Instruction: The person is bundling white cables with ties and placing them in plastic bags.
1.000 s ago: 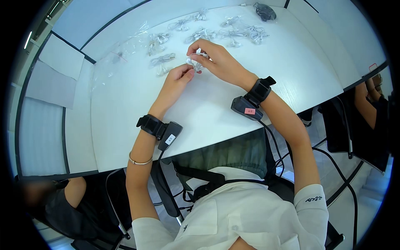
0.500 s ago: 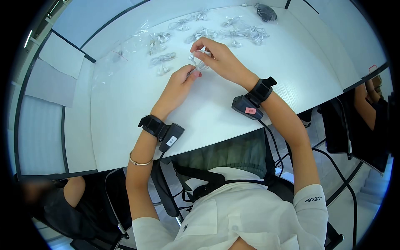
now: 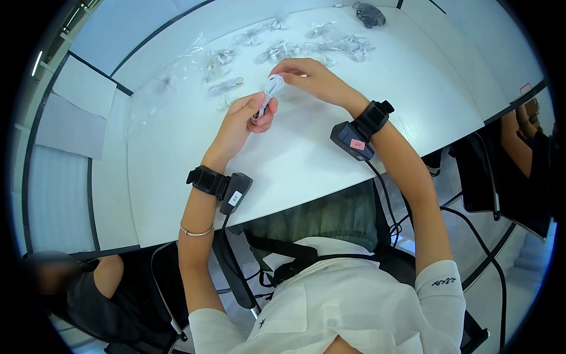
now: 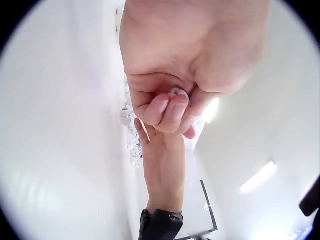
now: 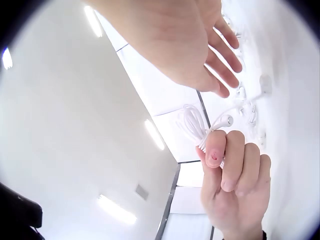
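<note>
A bundle of white wired earphones [image 3: 272, 86] is wound into long loops. My left hand [image 3: 247, 118] grips it over the table, fingers curled round its lower part. In the right wrist view the coiled cable [image 5: 192, 122] stands up above the left thumb and forefinger, with one earbud [image 5: 226, 120] sticking out beside it. My right hand [image 3: 318, 82] is just to the right of the loops. In the right wrist view its fingers [image 5: 225, 52] are loosely extended and apart from the bundle, holding nothing. The left palm hides most of the bundle in the left wrist view.
Several bundled earphones [image 3: 277, 52] lie across the back of the white table [image 3: 330, 141]. A coiled cable [image 3: 225, 87] lies left of my hands. Clear plastic bags [image 3: 171, 82] are at the back left, a dark wrapped item [image 3: 370, 15] at the back right. Partitions border the table.
My right hand has let go of the earbud end, and its fingers have straightened. My left hand has moved slightly left and toward me, with the bundle now turned loops-up.
</note>
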`<state>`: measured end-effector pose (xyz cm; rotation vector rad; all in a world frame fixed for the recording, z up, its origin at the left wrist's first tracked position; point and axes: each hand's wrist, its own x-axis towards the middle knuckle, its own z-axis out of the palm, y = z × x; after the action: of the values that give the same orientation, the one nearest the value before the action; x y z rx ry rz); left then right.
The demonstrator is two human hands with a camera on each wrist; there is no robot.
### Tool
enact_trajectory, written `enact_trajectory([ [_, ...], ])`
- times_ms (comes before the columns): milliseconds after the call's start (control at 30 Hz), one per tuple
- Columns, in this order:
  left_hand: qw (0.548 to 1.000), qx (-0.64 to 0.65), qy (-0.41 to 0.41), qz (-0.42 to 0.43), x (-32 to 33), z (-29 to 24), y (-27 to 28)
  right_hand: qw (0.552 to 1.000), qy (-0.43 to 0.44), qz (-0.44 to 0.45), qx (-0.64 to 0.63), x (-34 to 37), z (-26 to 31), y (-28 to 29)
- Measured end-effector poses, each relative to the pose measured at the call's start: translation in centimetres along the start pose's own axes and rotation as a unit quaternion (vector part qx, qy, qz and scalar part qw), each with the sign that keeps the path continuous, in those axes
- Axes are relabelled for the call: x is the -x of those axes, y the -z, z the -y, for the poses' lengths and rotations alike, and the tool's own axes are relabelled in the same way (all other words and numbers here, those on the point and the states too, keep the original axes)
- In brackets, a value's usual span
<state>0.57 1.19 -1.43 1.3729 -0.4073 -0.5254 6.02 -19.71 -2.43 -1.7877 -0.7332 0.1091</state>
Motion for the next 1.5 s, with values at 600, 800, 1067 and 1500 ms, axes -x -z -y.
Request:
enact_trajectory([
  [600,0.993,0.073,-0.06,-0.066,0.0,-0.2,0.6,0.99,0.01,0.102,-0.093,0.3,2.5,-1.2],
  [800,0.988,0.022,-0.08,-0.13,-0.4,0.1,0.5,0.995,0.014,0.065,-0.074,0.4,2.7,-1.4],
  [1067,0.985,0.009,-0.093,-0.146,-0.4,0.4,0.4,0.995,0.092,-0.021,0.044,0.7,3.3,-2.0],
  [1500,0.978,-0.022,-0.126,-0.162,-0.4,0.4,-0.1,0.988,0.088,-0.049,0.116,1.1,4.2,-2.6],
])
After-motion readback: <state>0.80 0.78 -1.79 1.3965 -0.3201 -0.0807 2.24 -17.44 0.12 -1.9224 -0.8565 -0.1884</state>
